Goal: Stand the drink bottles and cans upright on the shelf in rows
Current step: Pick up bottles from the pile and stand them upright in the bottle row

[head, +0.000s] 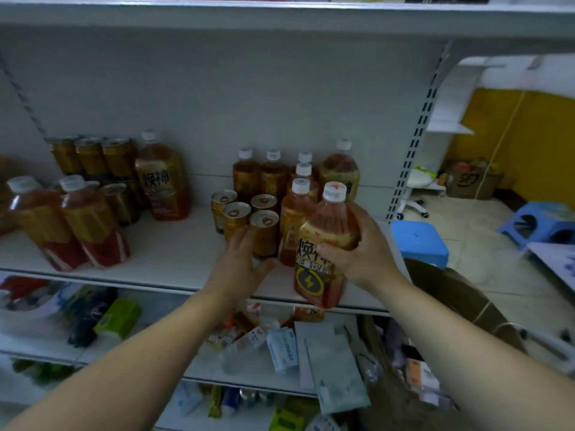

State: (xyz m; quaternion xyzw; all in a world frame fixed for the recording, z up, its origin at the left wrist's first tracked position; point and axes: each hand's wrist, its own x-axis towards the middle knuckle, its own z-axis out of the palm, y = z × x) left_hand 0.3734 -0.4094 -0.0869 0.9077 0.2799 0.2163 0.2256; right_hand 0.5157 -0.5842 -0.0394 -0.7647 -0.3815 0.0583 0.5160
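The right hand (364, 256) grips a large amber plastic drink bottle with a white cap (323, 244) at the near right edge of the white metal shelf (174, 244). The left hand (241, 262), uncurled, touches a gold can (264, 231). The bottle probably goes upright beside the rows next.

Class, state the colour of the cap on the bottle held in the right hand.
The cap is white with an orange mark; head view.

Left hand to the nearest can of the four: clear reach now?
Probably yes. The left hand is open and right at the nearest can, nothing between them. The right hand holds a bottle just to the right, close but not across the path.
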